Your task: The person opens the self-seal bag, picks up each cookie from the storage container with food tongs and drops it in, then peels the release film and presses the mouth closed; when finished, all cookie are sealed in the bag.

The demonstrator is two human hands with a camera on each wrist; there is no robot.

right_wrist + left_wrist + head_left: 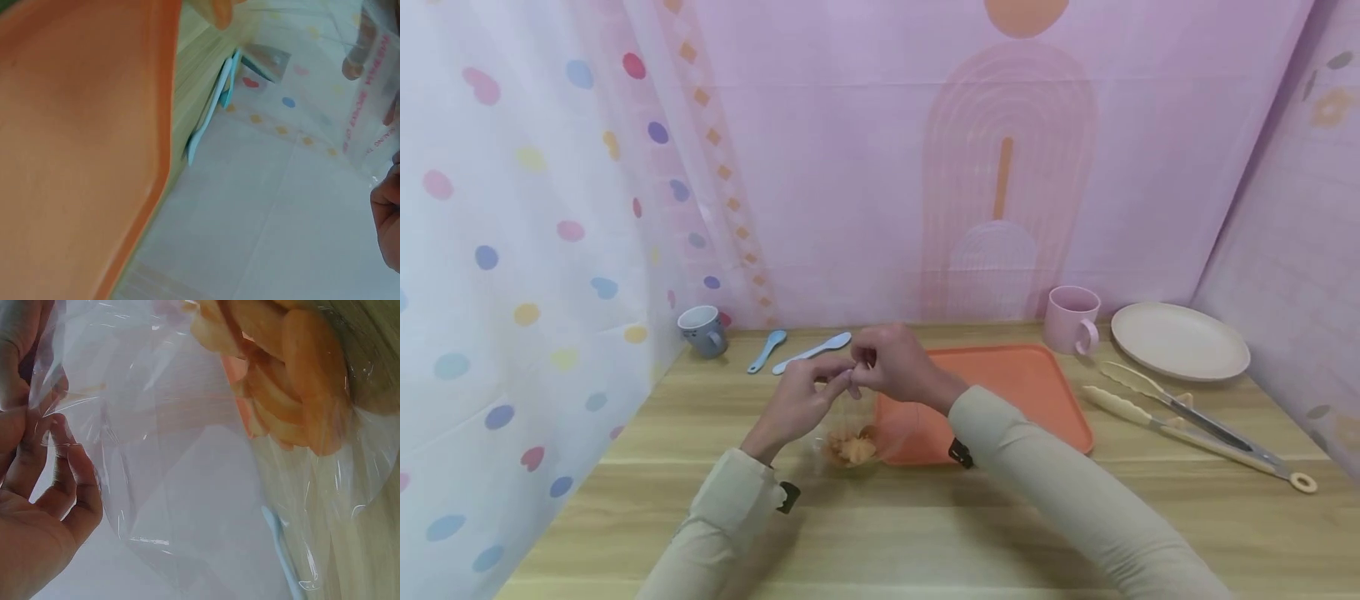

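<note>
A clear plastic bag [181, 475] hangs from both hands, with orange, curved slices [315, 375] gathered in its bottom. In the head view the slices [853, 448] show low between my forearms. My left hand [796, 404] pinches the bag's top edge between thumb and fingers. Close against it, my right hand [898, 367] pinches the same edge with curled fingers. Red print runs along the upper part of the bag [369, 94] in the right wrist view. The exact grip of the right fingers is partly hidden.
Behind the bag and right arm lies an orange tray [1000, 392]. A grey mug [703, 337], a blue spoon [767, 352] and a pale blue utensil [812, 353] are at back left. At right are a pink mug [1066, 323], a cream plate [1180, 340] and tongs [1213, 444].
</note>
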